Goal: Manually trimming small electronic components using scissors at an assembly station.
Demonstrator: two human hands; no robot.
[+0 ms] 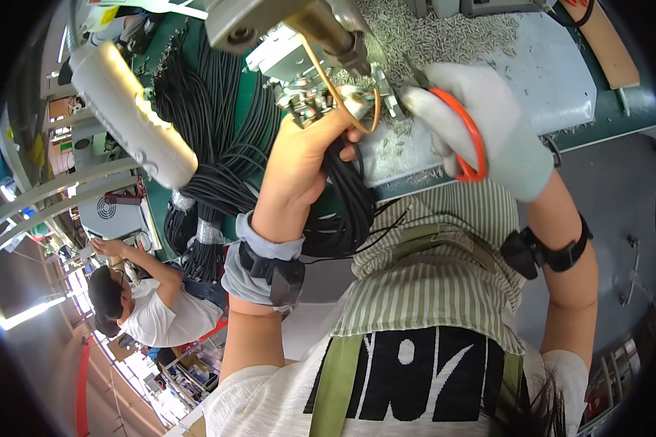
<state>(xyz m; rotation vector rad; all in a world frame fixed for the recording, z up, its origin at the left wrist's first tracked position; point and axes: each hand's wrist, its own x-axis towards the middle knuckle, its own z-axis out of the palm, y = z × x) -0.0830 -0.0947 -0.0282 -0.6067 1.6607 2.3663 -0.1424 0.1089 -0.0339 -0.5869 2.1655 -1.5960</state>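
Far left, one white lamp (135, 124), lit, and below, one co-worker (171, 309) in a white shirt, arms raised. Next, one large spread of loose black cables (189, 95), too many to count, on a green table (611, 120). Then one black band (273, 273) on the left forearm, and the bare left hand (302, 149), fingers curled around one black bundle (348, 207) hanging below the palm; exact fingertip contact partly hidden. Just above the thumb, several metal ends (306, 98), hard to count. Beside these, one machine head (346, 51) and one brown loop (375, 109). Farther right, one pale plate (550, 73) strewn with countless small metal pins (444, 29). At its edge, the gloved right hand (492, 127), fingers closed around one orange-handled tool (476, 138), tip near the machine. Then one second band (565, 255) on the right forearm, and one brown strip (603, 44).
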